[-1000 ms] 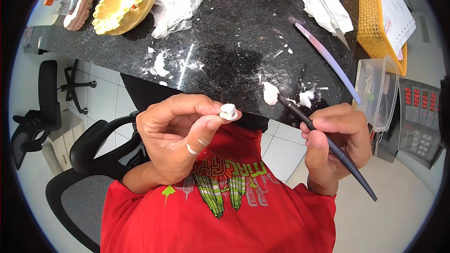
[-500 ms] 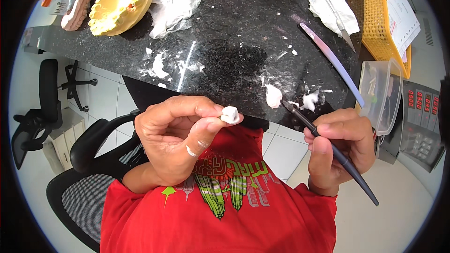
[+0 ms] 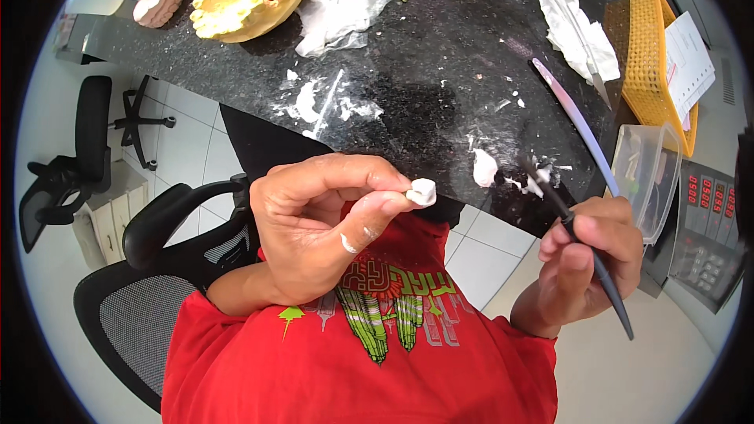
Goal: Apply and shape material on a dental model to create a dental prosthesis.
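L hand (image 3: 314, 228): thumb + index pinch white pc (image 3: 422, 191), approx. ctr of frame. R hand (image 3: 581, 279), lower right of ctr, has fingers clamped on dark tool (image 3: 559, 206). Vs. a sec ago, tool tip's off pink blob (image 3: 485, 167), now by white blob (image 3: 539, 181); contact unclear. So work at pink blob's prob. broken off; white pc stays pinched.
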The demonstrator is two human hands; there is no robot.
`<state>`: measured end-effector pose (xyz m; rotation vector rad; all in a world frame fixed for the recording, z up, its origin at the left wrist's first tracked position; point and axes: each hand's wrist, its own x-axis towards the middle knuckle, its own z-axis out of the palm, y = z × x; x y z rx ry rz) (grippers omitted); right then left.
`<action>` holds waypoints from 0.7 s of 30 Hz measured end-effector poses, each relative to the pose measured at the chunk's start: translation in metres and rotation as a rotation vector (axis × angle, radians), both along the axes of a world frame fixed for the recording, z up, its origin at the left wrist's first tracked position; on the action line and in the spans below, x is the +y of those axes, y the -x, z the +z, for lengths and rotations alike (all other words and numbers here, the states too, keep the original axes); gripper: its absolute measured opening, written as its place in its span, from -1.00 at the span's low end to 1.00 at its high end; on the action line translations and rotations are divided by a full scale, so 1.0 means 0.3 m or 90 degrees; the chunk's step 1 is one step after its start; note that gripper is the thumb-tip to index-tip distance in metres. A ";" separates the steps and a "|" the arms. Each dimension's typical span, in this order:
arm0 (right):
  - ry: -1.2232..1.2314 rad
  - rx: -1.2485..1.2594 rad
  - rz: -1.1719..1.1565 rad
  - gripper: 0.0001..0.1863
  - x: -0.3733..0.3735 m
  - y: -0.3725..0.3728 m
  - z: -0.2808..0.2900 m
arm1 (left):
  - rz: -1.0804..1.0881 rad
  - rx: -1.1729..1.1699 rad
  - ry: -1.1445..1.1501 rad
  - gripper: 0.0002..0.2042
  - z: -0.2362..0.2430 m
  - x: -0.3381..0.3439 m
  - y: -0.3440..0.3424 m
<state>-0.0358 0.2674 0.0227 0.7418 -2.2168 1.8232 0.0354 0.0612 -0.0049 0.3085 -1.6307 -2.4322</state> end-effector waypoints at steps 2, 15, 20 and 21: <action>-0.029 0.021 0.007 -0.79 -0.007 0.006 -0.010 | 0.006 0.001 0.005 -0.91 0.001 0.000 -0.003; 0.009 0.052 -0.016 -0.85 -0.029 0.006 -0.034 | 0.005 0.017 0.031 -0.90 -0.003 -0.008 0.000; -0.028 0.066 0.025 -0.83 -0.026 0.012 -0.029 | 0.002 0.019 0.027 -0.90 -0.002 -0.012 -0.002; -0.029 0.066 0.025 -0.83 -0.027 0.012 -0.029 | 0.005 0.025 0.017 -0.90 -0.003 -0.011 -0.002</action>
